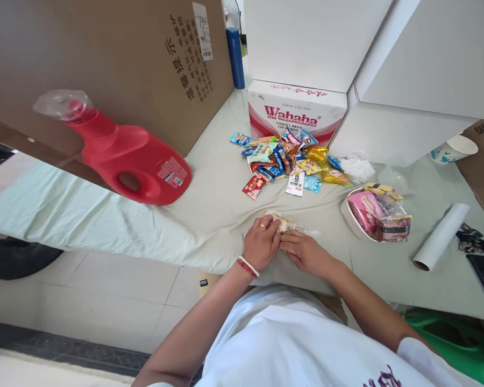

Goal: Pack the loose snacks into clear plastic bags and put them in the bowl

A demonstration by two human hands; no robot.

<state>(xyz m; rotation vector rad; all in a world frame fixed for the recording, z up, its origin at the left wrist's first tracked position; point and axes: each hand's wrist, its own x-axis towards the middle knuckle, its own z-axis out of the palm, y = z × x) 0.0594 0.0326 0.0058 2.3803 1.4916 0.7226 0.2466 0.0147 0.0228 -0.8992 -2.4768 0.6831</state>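
A small yellowish snack packet in crinkly clear wrapping (286, 222) lies near the front of the cloth-covered table (221, 215). My left hand (261, 243), with a ring and a beaded bracelet, has its fingers curled over the packet's left end. Against its lower edge, my right hand (304, 251) presses with bent fingers close beside the left. Both hands partly cover the packet, and the thumbs are mostly hidden. Just beyond them is a loose pile of small wrapped snacks (282, 156), with a red packet (254, 186) and a white packet (295, 182) nearest.
Right of my hands sits a white bowl (353, 219) of snack packs, then a white roll (441, 236). A red detergent jug (133, 156) stands at left before a large cardboard box (145, 70). A Wahaha carton (296, 110) backs the pile; a paper cup (454, 149) is far right.
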